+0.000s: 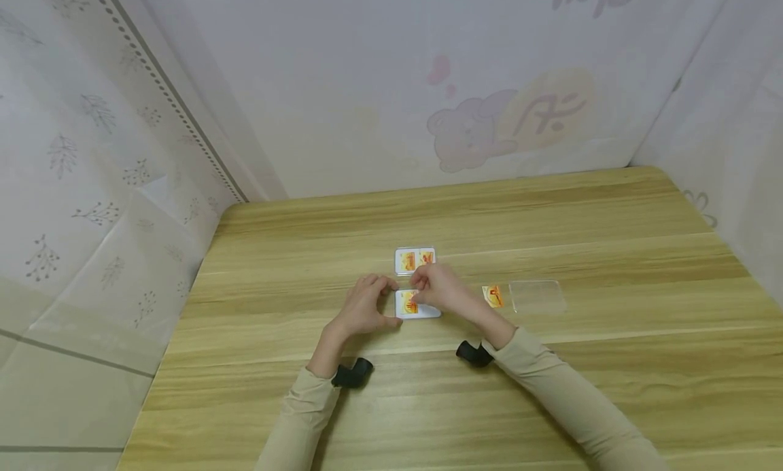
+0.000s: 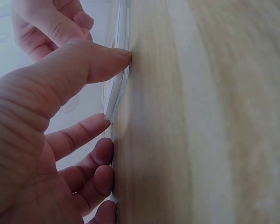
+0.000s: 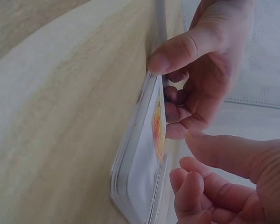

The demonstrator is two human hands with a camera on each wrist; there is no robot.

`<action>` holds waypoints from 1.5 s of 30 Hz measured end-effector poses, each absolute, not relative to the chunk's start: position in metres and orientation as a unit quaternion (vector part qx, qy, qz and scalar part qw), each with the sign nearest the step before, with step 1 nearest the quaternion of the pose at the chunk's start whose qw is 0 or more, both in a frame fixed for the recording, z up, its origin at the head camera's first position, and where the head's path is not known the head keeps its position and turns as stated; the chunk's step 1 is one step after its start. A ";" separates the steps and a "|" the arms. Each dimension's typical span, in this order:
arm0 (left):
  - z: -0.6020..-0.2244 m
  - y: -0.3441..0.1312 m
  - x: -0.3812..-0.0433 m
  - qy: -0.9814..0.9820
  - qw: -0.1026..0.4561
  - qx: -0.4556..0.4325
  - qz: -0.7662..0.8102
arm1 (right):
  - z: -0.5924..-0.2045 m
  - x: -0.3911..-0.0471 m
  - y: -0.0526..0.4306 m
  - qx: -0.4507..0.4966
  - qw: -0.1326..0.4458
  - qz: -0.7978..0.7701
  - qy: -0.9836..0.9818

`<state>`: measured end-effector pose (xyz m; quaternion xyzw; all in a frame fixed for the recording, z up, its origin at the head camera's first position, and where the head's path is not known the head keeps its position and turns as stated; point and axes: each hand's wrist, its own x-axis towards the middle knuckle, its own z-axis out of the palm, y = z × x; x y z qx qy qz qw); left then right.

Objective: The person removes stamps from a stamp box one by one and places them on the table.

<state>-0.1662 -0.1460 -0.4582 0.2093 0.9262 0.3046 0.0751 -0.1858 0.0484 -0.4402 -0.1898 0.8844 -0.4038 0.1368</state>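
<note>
A flat clear-edged case with a white face (image 1: 431, 312) lies on the table, a small orange-and-yellow picture piece (image 1: 408, 302) on its left part. My left hand (image 1: 362, 306) steadies the case at its left end, thumb at the near edge and index fingertip at the far corner. Over the right part hovers my right hand (image 1: 445, 291), its thumb extended and its other fingers loosely curled. Nothing shows between them in the right wrist view. Just beyond lies a second such case (image 1: 400, 261) with two orange picture pieces, its right end close to the right hand.
To the right lies a loose orange picture piece (image 1: 492, 296) beside an upturned-looking transparent lid or tray (image 1: 537, 297). Black wrist-worn cameras (image 1: 353, 374) sit by both wrists. The wooden table (image 1: 293, 253) meets printed curtains at its back and left.
</note>
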 end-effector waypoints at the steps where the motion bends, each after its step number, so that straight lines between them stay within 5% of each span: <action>1: -0.458 -0.146 -0.166 0.926 0.075 0.210 0.305 | -0.440 -0.186 0.048 -0.189 0.137 -0.401 0.886; 45: -0.460 -0.147 -0.167 0.924 0.071 0.222 0.304 | -0.446 -0.182 0.037 -0.211 0.085 -0.364 0.903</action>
